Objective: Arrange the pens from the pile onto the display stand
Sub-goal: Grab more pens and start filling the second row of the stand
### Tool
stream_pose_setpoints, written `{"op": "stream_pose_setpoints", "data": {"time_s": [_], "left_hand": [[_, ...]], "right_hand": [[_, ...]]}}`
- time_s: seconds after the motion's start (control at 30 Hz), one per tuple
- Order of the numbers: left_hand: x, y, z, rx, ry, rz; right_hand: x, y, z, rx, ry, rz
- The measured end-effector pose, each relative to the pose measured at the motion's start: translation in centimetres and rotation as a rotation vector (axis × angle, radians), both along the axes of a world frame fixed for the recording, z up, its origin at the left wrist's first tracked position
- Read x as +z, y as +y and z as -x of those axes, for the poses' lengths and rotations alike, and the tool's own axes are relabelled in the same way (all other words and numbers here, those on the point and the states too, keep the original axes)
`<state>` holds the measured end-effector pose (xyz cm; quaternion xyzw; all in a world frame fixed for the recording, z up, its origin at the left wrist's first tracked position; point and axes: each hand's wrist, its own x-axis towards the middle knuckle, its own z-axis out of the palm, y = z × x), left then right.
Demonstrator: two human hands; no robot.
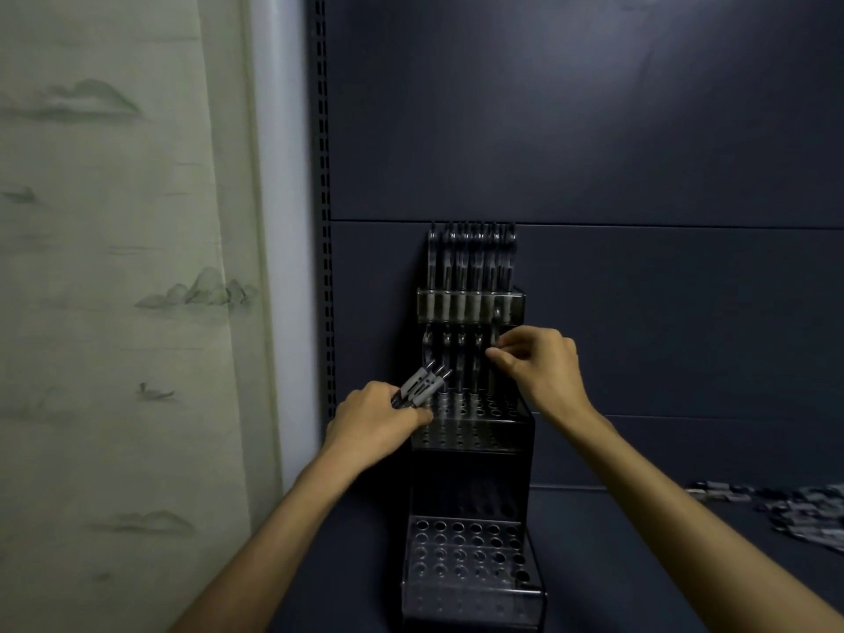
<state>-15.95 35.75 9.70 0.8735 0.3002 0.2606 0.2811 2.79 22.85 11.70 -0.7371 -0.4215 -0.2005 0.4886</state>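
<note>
While the stand point(470, 450) is filling from the top tier down, the right hand point(543, 367) is pinching a pen point(494, 358) into the middle tier's rightmost hole. The left hand point(379, 422) is gripping a spare bundle point(422, 386) beside that tier. Next, I judge, comes seating this pen upright, then drawing another. The dark shelf point(639, 564) is carrying the pile point(794, 509) at far right; a curtain point(114, 267) is hanging left.

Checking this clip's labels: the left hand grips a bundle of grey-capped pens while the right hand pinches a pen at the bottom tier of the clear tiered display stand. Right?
Not quite. In the head view the right hand pinches a pen at the middle tier of the clear tiered display stand, not the bottom tier, whose holes are bare. The left hand does grip a bundle of grey-capped pens.
</note>
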Motion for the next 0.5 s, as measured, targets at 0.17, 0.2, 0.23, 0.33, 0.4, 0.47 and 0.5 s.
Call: {"op": "stream_pose_setpoints", "data": {"time_s": [0.17,0.2,0.23,0.33,0.4,0.47,0.5], "left_hand": [[-0.1,0.1,0.1,0.002,0.008,-0.019],[-0.1,0.1,0.1,0.001,0.007,-0.020],[-0.2,0.1,0.1,0.001,0.005,-0.018],[-0.3,0.0,0.2,0.005,0.004,-0.023],[-0.3,0.0,0.3,0.004,0.003,-0.023],[-0.3,0.0,0.3,0.008,-0.001,-0.022],[-0.3,0.0,0.3,0.009,-0.001,-0.022]], "right_hand": [[-1.2,0.0,0.3,-0.058,-0.008,0.135],[-1.5,0.0,0.4,-0.071,-0.008,0.153],[-1.7,0.1,0.5,-0.083,-0.013,0.165],[-2.1,0.2,0.6,-0.132,-0.043,0.178],[-2.1,0.2,0.6,-0.139,-0.017,0.177],[-2.2,0.2,0.5,-0.134,0.020,0.188],[-2.2,0.1,0.4,-0.128,0.035,0.207]]}}
